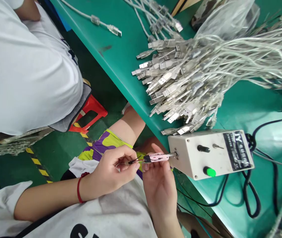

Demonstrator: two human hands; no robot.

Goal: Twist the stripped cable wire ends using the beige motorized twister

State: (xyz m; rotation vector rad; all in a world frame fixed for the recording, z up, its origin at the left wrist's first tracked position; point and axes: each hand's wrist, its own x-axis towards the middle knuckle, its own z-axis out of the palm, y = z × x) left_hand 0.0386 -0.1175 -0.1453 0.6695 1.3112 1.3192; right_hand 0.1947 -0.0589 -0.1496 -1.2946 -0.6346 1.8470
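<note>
A small pink part point(157, 157) with a black end sits in line with the thin metal shaft point(172, 154) that sticks out of a white box point(212, 153). Fingers of my right hand point(159, 185), palm up, are closed around the pink part. Short thin black and red wires point(136, 160) run from its black end to my left hand point(117, 165). That hand pinches the wires between thumb and fingers, and a red bracelet point(79, 188) circles its wrist. The wire ends are hidden in the fingertips.
A large bundle of clear USB cables point(180, 76) lies on the green table point(113, 62), with a plastic bag point(227, 19) behind it. Black cords point(252, 195) trail from the box. At left, another person in a white shirt point(27, 72) sits by a red stool point(91, 110).
</note>
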